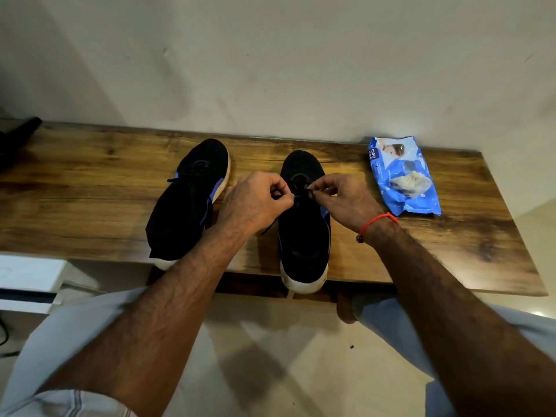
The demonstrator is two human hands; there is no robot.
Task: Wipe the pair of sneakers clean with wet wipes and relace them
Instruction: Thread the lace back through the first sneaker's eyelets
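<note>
Seated at a wooden shelf (90,188), we work the black lace (302,195) of the right-hand sneaker (304,236), which stands just right of centre with its toe pointing to twelve o'clock and its white heel overhanging the near edge at six; our left hand (255,203) and right hand (337,197) meet over the eyelets, each with fingers curled and pinching a strand of that lace, the two nearly touching at the knot. The left-hand sneaker (188,200) lies at nine o'clock from them, its toe tilted toward one o'clock; a lace runs through its eyelets, though whether it is tied we cannot tell in the dark fabric. The blue pack of wet wipes (404,176) rests at about two o'clock from the hands, well apart from both shoes, by the wall; no loose wipe shows anywhere, which suggests to us that the wiping is finished; the white soles look fairly clean, though the light is dim. By our reading the job is late in its course: one sneaker seems laced, the other is being threaded or tied near its top eyelets; what remains appears to be finishing this knot and perhaps checking the first.
</note>
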